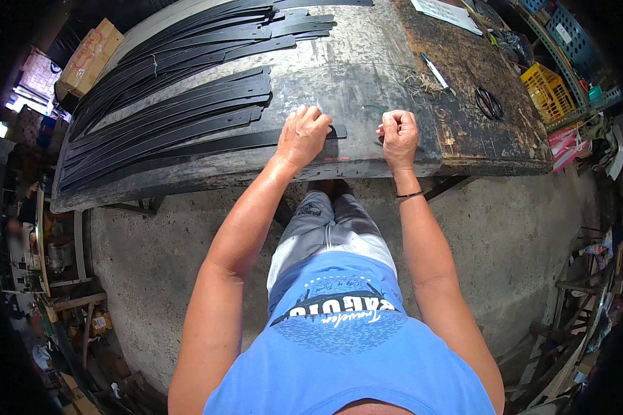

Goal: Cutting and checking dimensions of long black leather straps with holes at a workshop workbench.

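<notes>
My left hand (303, 136) is closed, its fingers curled down over a long black strap (256, 140) near the table's front edge. The strap's end pokes out just right of my knuckles; what the fingertips pinch is hidden. To the right, my right hand (399, 137) is closed with thumb and fingers pressed together, and whatever lies in them is too small to name. A short dark green strand (374, 107) lies just beyond it. Several similar black straps (208, 100) lie side by side to the left, their ends toward my left hand.
Another heap of black straps (208, 41) lies farther back, tied with string. On the table's (367, 62) right side are a knife-like tool (434, 72), loose string (422, 84), black-handled scissors (489, 104) and a printed sheet (447, 14). A cardboard box (90, 57) and yellow crate (547, 92) stand beyond.
</notes>
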